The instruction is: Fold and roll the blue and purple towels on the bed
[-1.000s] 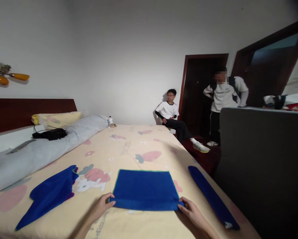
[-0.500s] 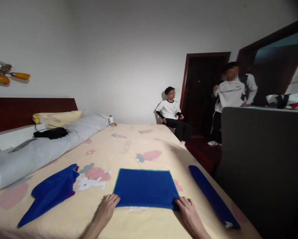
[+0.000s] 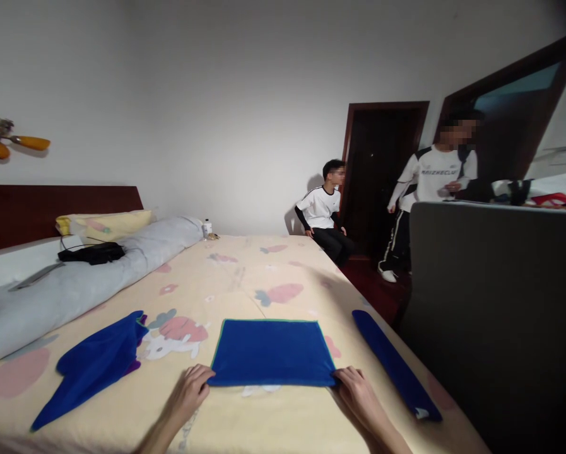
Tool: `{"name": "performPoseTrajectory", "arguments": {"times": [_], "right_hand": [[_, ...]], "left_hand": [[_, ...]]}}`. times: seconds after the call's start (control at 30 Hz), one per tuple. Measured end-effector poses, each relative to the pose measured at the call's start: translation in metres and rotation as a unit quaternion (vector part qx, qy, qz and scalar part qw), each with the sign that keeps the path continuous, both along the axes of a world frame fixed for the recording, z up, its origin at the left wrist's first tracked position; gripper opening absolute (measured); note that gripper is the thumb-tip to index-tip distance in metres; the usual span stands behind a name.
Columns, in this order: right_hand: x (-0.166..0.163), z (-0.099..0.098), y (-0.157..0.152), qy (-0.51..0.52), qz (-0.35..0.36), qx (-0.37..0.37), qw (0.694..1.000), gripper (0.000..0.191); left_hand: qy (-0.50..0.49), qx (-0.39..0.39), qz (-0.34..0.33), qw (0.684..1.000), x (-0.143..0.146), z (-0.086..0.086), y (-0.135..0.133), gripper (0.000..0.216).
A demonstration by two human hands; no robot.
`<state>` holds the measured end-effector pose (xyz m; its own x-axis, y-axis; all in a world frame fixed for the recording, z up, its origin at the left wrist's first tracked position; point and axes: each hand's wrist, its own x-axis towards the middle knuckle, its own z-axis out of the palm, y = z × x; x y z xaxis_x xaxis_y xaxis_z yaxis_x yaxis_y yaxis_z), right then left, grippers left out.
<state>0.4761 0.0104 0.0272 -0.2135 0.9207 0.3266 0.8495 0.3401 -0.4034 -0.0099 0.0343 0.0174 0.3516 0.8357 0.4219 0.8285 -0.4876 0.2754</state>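
Note:
A blue cloth [image 3: 272,352] with a thin green hem lies spread as a rectangle on the bed. My left hand [image 3: 197,384] pinches its near left corner between thumb and fingers. At the near right corner, my right hand [image 3: 355,386] has its fingers closed on the same cloth. To the right lies a long blue cloth strip, rolled or folded narrow [image 3: 394,362], with a small white tag at its near end. On the left a second blue cloth [image 3: 96,362] lies crumpled, purple showing along its edge.
The bed sheet [image 3: 245,290] has a carrot and rabbit print. A grey bolster-like roll [image 3: 122,268] runs along the left, with a black item [image 3: 93,253] on it. A dark grey panel [image 3: 491,315] stands on the right. One person [image 3: 321,208] sits and another [image 3: 436,176] stands beyond the bed.
The cloth's near edge has been pulled straighter, and my left hand has shifted slightly left. The standing person has turned and lowered a hand; the seated person leans differently. The view has shifted slightly.

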Motion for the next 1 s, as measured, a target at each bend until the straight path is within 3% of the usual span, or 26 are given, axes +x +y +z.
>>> {"name": "performPoseTrajectory", "arguments": {"times": [0.23, 0.37, 0.47, 0.53, 0.6, 0.67, 0.73, 0.8, 0.87, 1.0], "right_hand": [[0.007, -0.002, 0.007, 0.073, -0.038, -0.039, 0.996, 0.024], [0.005, -0.008, 0.029, 0.038, -0.095, -0.033, 0.994, 0.029], [-0.004, -0.01, 0.037, 0.008, -0.144, -0.008, 0.989, 0.029], [-0.021, -0.011, 0.034, -0.004, -0.166, 0.021, 0.986, 0.034], [-0.052, -0.012, 0.027, -0.006, -0.135, 0.064, 0.989, 0.045], [-0.091, -0.013, 0.018, -0.009, -0.028, 0.089, 0.996, 0.053], [-0.125, -0.014, 0.009, -0.024, 0.101, 0.06, 0.993, 0.057], [-0.14, -0.015, 0.004, -0.041, 0.163, 0.009, 0.986, 0.061], [-0.131, -0.015, 0.003, -0.05, 0.151, -0.023, 0.987, 0.06], [-0.066, -0.018, 0.006, -0.071, 0.075, -0.049, 0.993, 0.055]], "left_hand": [[-0.139, -0.119, 0.053, 0.982, 0.0, 0.007, -0.007, 0.031], [-0.062, -0.156, 0.163, 0.972, 0.015, 0.017, 0.006, 0.026], [-0.007, -0.135, 0.227, 0.964, 0.026, 0.018, 0.011, 0.021], [0.013, -0.096, 0.246, 0.964, 0.04, 0.013, 0.01, 0.033], [0.041, -0.038, 0.214, 0.975, 0.065, 0.004, 0.006, 0.051], [0.074, 0.002, 0.106, 0.992, 0.097, -0.007, 0.0, 0.062], [0.098, 0.003, -0.015, 0.995, 0.125, -0.015, -0.005, 0.066], [0.113, -0.017, -0.063, 0.991, 0.134, -0.02, -0.008, 0.068], [0.121, -0.031, -0.051, 0.991, 0.121, -0.02, -0.008, 0.069], [0.153, -0.024, -0.04, 0.987, 0.058, -0.009, -0.006, 0.068]]}}
